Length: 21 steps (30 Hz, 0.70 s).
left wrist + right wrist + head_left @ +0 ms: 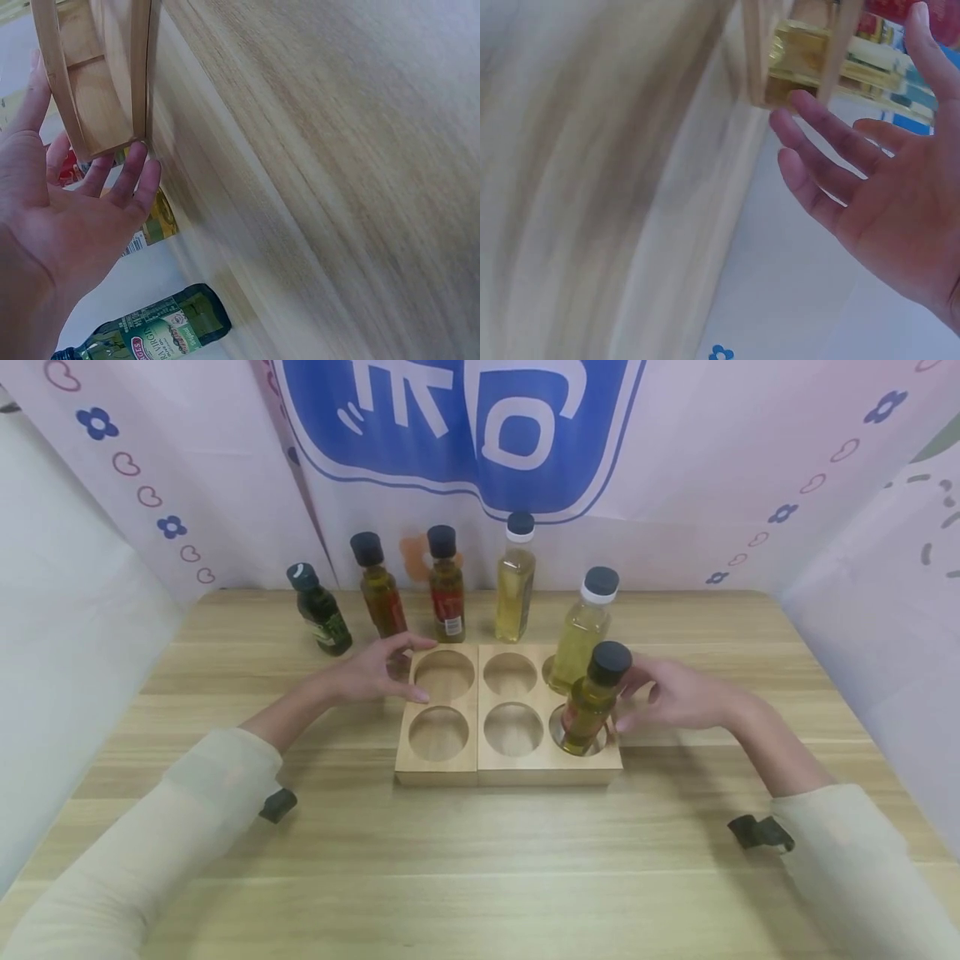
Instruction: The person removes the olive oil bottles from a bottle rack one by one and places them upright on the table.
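Note:
A wooden bottle rack (pixel 478 768) with round holes lies on the table, a seam between its left and right sections. My left hand (pixel 367 672) holds the rack's left end, thumb on the top edge and fingers round the far corner; the left wrist view shows its fingertips at the hollow end. In the near right hole stands an oil bottle (pixel 588 710) with a black cap, tilted in view. Behind it, a pale yellow oil bottle (pixel 576 639) stands in the far right hole. My right hand (pixel 678 693) is beside the rack's right end, fingers extended, gripping nothing.
Behind the rack stand a dark green bottle (pixel 324 618), two red-labelled oil bottles (pixel 382 602) (pixel 447 597) and a pale yellow bottle (pixel 513 593). A white printed curtain (pixel 225 468) hangs along the table's back edge.

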Motion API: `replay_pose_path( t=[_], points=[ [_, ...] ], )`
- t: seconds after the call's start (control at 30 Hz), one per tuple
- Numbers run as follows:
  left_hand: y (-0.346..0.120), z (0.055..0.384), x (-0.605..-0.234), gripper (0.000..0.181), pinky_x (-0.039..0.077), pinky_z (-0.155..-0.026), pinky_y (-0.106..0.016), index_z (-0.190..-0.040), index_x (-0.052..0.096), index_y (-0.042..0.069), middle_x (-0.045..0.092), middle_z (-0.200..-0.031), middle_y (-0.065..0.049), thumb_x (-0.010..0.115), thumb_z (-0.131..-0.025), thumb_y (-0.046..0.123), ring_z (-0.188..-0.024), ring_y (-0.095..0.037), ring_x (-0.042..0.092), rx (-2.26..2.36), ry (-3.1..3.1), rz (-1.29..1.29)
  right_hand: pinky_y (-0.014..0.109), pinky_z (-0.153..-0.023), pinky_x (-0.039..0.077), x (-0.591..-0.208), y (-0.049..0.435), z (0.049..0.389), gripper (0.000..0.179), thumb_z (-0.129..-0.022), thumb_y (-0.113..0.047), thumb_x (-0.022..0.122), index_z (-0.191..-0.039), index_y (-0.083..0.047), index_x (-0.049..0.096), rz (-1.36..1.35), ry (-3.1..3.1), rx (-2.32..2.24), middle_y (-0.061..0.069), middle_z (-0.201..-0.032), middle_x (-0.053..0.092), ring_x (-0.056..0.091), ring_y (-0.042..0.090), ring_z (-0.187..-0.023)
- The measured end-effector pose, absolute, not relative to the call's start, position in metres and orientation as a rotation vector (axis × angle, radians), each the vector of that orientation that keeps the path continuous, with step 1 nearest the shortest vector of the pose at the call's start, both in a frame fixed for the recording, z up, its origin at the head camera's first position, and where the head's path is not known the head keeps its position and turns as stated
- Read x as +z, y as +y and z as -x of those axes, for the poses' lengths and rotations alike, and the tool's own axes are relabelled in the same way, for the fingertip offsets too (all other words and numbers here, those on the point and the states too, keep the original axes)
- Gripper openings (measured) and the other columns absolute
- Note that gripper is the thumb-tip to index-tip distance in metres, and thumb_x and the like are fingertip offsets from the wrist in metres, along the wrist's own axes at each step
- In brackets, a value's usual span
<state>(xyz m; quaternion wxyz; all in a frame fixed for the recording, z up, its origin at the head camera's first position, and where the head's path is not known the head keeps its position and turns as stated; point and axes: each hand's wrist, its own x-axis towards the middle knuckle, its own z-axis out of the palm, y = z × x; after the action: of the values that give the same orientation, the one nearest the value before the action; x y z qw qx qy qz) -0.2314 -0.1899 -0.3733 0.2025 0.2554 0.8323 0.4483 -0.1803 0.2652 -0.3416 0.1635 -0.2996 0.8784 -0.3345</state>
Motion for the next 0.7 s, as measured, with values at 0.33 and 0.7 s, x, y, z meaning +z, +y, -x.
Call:
replay_pose_path(
  t=[0.33,0.7],
  points=[
    [-0.189,0.231,-0.373,0.079,0.036,-0.117,-0.058,-0.152,0.043,0.002,0.041,-0.159,-0.020,0.084,-0.085,0.012,-0.140,-0.045,0.043,1.246,2.322,-0.721,0.038,-0.085,0.059,-0.322,0.280,0.179,0.087,-0.087,-0.011,0.083,-0.158,0.002,0.034,0.962,2.721,-0.976,0.015,-0.117,0.072,0.068,0.027,-0.107],
    [-0.189,0.230,-0.371,0.080,0.035,-0.118,-0.059,-0.153,0.041,0.001,0.038,-0.161,-0.021,0.083,-0.086,0.012,-0.142,-0.049,0.039,1.233,2.330,-0.709,0.011,-0.077,0.053,-0.316,0.270,0.183,0.047,-0.087,0.009,0.076,-0.132,0.003,0.066,0.965,2.972,-1.334,0.004,-0.094,0.076,0.065,-0.003,-0.087]
  ],
)
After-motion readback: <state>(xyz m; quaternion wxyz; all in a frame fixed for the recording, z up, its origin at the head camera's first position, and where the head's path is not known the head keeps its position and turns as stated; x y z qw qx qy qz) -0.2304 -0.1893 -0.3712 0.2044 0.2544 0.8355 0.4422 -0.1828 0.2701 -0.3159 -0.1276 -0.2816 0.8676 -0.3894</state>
